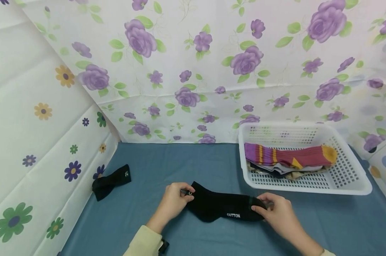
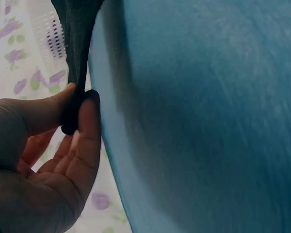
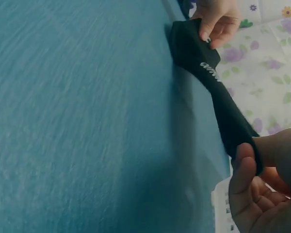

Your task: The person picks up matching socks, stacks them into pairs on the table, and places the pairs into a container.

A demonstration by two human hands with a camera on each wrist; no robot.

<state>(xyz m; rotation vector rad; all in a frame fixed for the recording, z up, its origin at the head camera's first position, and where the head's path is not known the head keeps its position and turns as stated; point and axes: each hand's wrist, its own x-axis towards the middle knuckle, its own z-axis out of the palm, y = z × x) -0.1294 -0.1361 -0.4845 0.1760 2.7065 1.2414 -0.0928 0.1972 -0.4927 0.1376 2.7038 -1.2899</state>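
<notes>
A black sock (image 1: 221,204) with white COTTON lettering is stretched between both hands above the blue cloth. Its cuff end, bearing a small white mark, is pinched by my left hand (image 1: 173,199). At the toe end, my right hand (image 1: 277,213) pinches the fabric between thumb and fingers. In the left wrist view the left thumb and fingers (image 2: 89,131) grip the folded edge of the sock (image 2: 80,48). The right wrist view shows the sock (image 3: 228,111) running from one hand to the other. Another black sock (image 1: 111,182) lies at the left edge.
A white plastic basket (image 1: 349,174) stands at the back right. Inside lies a maroon, purple and yellow sock (image 1: 295,156) on top of grey, dark and tan ones. A small black piece (image 1: 163,246) shows beside the left sleeve. Floral sheets (image 1: 167,71) hang behind and left.
</notes>
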